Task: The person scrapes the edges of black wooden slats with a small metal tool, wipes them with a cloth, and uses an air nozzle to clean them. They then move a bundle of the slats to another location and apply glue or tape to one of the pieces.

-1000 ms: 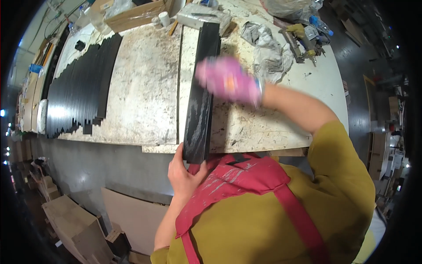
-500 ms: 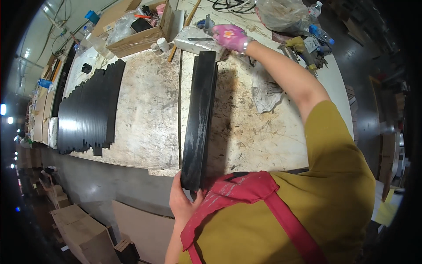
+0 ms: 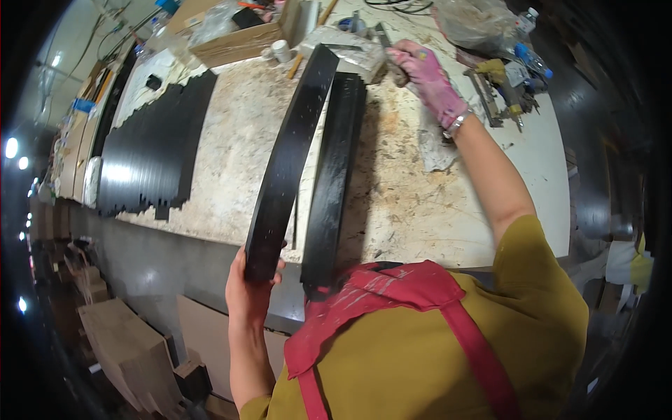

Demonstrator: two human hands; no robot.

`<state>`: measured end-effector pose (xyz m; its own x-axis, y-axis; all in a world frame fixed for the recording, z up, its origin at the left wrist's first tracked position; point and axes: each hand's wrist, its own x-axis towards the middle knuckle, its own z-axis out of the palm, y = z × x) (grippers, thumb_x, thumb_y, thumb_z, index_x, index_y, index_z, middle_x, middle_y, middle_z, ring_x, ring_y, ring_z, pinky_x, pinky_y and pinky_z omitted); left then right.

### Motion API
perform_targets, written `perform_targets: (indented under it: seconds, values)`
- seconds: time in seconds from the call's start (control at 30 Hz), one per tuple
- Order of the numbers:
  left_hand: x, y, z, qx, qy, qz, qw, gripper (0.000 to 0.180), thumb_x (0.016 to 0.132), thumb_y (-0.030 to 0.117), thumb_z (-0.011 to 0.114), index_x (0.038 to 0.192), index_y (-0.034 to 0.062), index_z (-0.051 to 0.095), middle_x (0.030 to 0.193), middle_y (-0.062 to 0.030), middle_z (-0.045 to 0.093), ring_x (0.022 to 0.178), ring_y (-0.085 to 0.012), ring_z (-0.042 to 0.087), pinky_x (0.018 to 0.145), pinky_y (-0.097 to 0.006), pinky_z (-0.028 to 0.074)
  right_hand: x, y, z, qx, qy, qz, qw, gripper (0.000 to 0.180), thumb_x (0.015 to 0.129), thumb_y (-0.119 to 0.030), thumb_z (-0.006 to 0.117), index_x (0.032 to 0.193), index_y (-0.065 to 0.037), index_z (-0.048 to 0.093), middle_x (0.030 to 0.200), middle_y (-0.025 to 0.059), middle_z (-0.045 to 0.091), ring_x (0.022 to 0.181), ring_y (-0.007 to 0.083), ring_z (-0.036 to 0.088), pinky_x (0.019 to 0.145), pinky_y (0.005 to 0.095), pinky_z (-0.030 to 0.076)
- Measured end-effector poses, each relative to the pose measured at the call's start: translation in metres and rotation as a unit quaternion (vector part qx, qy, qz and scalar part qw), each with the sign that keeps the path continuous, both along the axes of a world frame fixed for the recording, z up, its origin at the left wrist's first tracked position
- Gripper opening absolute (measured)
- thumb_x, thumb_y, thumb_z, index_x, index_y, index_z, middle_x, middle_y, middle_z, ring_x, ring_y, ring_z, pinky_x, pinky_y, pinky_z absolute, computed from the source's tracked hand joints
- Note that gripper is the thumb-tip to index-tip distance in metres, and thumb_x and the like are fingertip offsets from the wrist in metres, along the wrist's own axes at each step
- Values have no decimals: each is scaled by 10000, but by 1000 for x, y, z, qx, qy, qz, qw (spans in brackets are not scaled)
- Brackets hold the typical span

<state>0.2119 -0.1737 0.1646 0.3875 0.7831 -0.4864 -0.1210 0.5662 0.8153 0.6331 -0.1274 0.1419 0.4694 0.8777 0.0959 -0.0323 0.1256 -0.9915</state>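
Note:
My bare left hand [image 3: 253, 283] grips the near end of a long black strip [image 3: 288, 164], lifted and tilted with its far end toward the upper right. Just right of it, more black strips [image 3: 336, 175] lie lengthwise on the worktable, their near end by my apron. My right hand [image 3: 425, 73], in a pink glove, is at the far side of the table. Its fingers close on a narrow, flat grey tool [image 3: 386, 47] whose exact kind I cannot make out. Beside that tool lies a block wrapped in pale plastic [image 3: 343, 46] with a thin dark bar on it.
A row of black strips [image 3: 157, 147] covers the table's left part. Behind stands a cardboard box [image 3: 245, 47] of odds and ends, with a white bottle [image 3: 281, 50] nearby. At right are a yellow power tool [image 3: 500, 77] and a crumpled rag [image 3: 437, 148]. Cartons [image 3: 129, 350] stand below left.
My left hand has moved left and raised one black strip off the others. My right hand has shifted right, and the grey tool with it. The whole view has swung slightly.

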Motion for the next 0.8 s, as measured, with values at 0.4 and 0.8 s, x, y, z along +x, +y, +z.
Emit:
perform_targets:
  seconds: [0.4,0.8]
  values:
    - [-81,43,-96,-237,-293,73,923,487,976,370,326,1278,0,418,1181,-209,548,790,-245,611,606,-271,554,-209,23,25,-12,-478,291,829,201,859,-207,511,784,-21,523,642,123,571,619,256,593,593,387,452]
    - [-133,40,-115,-346,-210,129,905,397,982,346,357,1166,18,484,1040,-118,597,846,-256,617,651,-268,554,-245,132,-70,-254,-458,205,827,273,876,-282,453,722,-95,580,595,104,556,539,230,575,506,370,478]
